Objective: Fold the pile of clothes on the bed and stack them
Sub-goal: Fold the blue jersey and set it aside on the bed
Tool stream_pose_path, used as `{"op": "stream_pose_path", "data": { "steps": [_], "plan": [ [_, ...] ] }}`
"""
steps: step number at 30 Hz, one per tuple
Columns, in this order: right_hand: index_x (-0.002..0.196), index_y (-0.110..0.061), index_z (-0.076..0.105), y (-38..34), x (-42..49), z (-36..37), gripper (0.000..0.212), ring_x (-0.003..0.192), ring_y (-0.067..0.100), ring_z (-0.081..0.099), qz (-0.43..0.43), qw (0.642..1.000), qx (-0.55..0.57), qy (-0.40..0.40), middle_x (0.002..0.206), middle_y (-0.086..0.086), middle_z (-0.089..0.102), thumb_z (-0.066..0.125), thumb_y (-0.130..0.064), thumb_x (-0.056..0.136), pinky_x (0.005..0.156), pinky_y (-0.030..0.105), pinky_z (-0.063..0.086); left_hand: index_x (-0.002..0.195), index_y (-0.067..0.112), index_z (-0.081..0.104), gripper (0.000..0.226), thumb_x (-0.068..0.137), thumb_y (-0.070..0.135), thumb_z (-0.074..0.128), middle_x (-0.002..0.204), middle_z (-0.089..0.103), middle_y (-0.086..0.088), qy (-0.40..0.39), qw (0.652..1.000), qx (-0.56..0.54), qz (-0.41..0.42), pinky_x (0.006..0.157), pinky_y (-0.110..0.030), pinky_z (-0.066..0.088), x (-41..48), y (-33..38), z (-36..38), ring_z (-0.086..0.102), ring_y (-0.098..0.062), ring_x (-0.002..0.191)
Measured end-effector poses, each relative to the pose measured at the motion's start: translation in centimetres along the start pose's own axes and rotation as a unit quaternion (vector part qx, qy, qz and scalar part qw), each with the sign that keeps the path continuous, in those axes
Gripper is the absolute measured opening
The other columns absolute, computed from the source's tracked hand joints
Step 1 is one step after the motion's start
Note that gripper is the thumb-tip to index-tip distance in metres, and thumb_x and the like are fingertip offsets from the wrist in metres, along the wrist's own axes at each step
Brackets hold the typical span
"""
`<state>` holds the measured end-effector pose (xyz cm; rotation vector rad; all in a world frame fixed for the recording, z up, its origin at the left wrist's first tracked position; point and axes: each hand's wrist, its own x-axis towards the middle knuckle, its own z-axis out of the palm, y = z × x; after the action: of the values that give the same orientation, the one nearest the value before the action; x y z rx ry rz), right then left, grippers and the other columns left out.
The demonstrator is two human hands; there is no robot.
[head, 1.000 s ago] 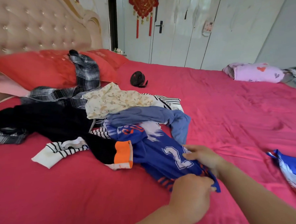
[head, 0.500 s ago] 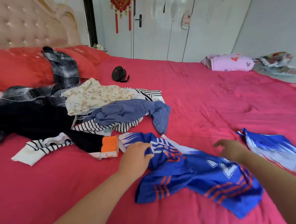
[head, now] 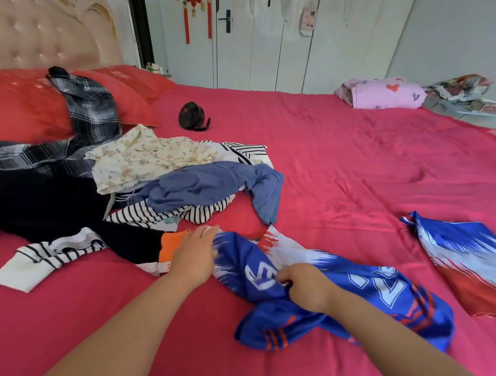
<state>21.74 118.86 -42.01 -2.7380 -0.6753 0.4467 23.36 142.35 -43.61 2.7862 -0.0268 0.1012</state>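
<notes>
On red bed (head: 328, 163), blue jersey (head: 277, 321) bunched, print half-hidden, right hand (head: 307, 287) seemingly gripping

Soft, even daylight fills the room, leaving only faint shadows in the folds of the red bedsheet (head: 357, 164). The glossy wardrobe doors (head: 265, 45) show pale reflections. Wide-angle distortion curves the edges, and detail is slightly soft throughout.

The sheet (head: 343, 164) before you is pinkish red. Your jersey (head: 350, 294) is royal blue with white numerals, jagged white streaks and orange-red stripes. The cloth (head: 462, 250) to your right is blue, white and red. In the pile you see a black-grey-white plaid shirt (head: 87, 110), a cream top (head: 145, 159) with small tan prints, a slate-blue top (head: 206, 185), a black-and-white striped top (head: 153, 214) and a black garment (head: 39, 202) with an orange cuff (head: 170, 247). The pillows (head: 21, 104) are red, and the bundle (head: 387, 93) is pink with a red heart.
</notes>
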Motion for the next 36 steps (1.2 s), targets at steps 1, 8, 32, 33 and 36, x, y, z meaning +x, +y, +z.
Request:
{"op": "stream_pose_path", "data": {
  "steps": [1,8,32,33,36],
  "plan": [
    [0.067,-0.007,0.054,0.2,-0.5,-1.0,0.022,0.072,0.018,0.040,-0.018,0.999,0.011,-0.046,0.067,0.009,0.047,0.040,0.009,0.066,0.062,0.025,0.029,0.145,0.019,0.030,0.055,0.093,0.010,0.045,0.146,0.035,-0.006,0.019,1.000,-0.001,0.010,0.107,-0.035,0.030,0.4,0.2,-0.3,0.035,-0.026,0.130],
    [0.085,-0.020,0.070,3.5,-4.9,-6.7,0.017,0.080,0.003,0.056,0.020,0.941,0.169,-0.293,0.084,-0.005,0.066,0.066,-0.004,0.080,0.075,0.010,0.043,0.126,0.018,0.056,0.032,0.096,0.024,0.046,0.123,0.062,-0.006,0.027,0.996,-0.081,0.025,0.094,-0.036,0.042,3.1,3.8,-0.8,0.055,-0.026,0.114],
    [0.072,-0.026,0.051,13.9,-6.7,-7.6,0.026,0.061,0.005,0.050,0.211,0.964,0.094,0.130,0.063,-0.014,0.050,0.074,-0.039,0.075,0.055,0.018,0.032,0.074,0.014,0.061,0.015,0.089,0.014,0.059,0.085,0.064,-0.006,0.074,0.904,-0.409,-0.098,0.086,-0.040,0.047,9.7,7.2,-4.9,0.059,-0.028,0.089],
    [0.071,-0.023,0.052,13.9,-6.6,-8.1,0.025,0.054,0.001,0.046,0.202,0.963,0.123,0.127,0.060,-0.013,0.049,0.070,-0.038,0.080,0.053,0.015,0.034,0.087,0.009,0.064,0.009,0.089,0.015,0.059,0.095,0.066,-0.010,0.085,0.897,-0.424,-0.097,0.090,-0.042,0.049,9.7,6.6,-5.9,0.060,-0.030,0.096],
    [0.059,-0.016,0.037,13.9,-5.2,-10.1,0.039,0.056,0.013,0.037,0.200,0.955,0.106,0.193,0.055,-0.004,0.037,0.060,-0.023,0.089,0.053,0.021,0.031,0.118,0.002,0.058,0.031,0.090,0.015,0.060,0.112,0.061,-0.007,0.144,0.892,-0.419,-0.095,0.089,-0.032,0.046,9.8,5.2,-7.8,0.056,-0.026,0.102]
  ]
}}
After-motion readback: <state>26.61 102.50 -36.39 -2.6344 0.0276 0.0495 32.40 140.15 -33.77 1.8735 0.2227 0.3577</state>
